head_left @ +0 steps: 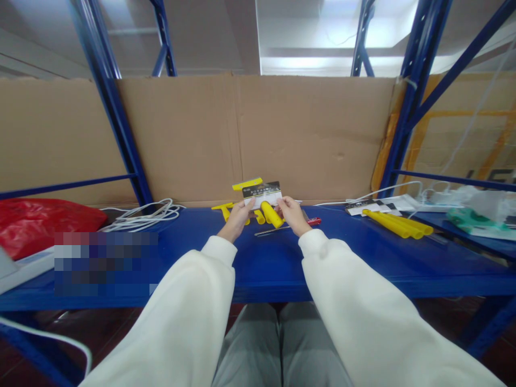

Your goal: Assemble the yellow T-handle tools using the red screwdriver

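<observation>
Both hands grip the sides of a black-and-white printed card (pixel 264 189). A yellow handle (pixel 271 215) points from under it towards me; the tool's head is hidden by the card. My left hand (pixel 238 216) is closed on the card's left edge, and my right hand (pixel 293 214) is closed on its right edge. Behind them are a T-shaped yellow tool (pixel 221 207) and a yellow strip-like piece (pixel 246 184). A screwdriver with a red handle (pixel 313 221) lies below my right hand, its shaft pointing left.
Several yellow-handled tools (pixel 397 223) with printed cards lie at the right of the blue shelf (pixel 266 263). Coiled white cable (pixel 151 215) and a red bag (pixel 48 220) sit at the left. Cardboard (pixel 258 134) stands behind, between blue posts (pixel 121 113).
</observation>
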`<control>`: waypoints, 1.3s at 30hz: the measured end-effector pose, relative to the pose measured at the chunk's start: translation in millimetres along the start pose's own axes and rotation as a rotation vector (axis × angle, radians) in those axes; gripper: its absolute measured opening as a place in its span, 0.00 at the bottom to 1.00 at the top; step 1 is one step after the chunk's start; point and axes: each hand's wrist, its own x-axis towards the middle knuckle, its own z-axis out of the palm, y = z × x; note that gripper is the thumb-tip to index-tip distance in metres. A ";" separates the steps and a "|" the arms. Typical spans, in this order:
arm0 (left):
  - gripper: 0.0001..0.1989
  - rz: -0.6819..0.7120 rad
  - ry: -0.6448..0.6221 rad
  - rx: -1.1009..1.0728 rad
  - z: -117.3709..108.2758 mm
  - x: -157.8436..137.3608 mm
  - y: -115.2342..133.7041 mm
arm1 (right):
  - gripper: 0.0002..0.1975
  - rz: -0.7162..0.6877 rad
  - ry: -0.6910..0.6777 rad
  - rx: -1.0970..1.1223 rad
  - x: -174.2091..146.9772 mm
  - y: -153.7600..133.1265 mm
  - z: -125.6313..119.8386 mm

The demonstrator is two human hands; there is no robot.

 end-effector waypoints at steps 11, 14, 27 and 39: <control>0.27 -0.054 -0.009 0.064 -5.7 3.9 -1.7 | 0.18 0.039 -0.021 0.034 -3.3 -7.1 -0.1; 0.30 -0.034 0.008 0.026 -5.6 5.3 -1.5 | 0.18 0.030 -0.033 0.032 -3.4 -5.8 0.2; 0.34 -0.004 0.099 -0.088 -10.2 2.8 9.9 | 0.18 0.039 -0.062 0.038 -6.2 -9.3 -1.0; 0.09 0.093 0.369 -0.084 -16.8 15.3 0.3 | 0.17 0.126 -0.193 0.076 -12.1 -19.4 4.3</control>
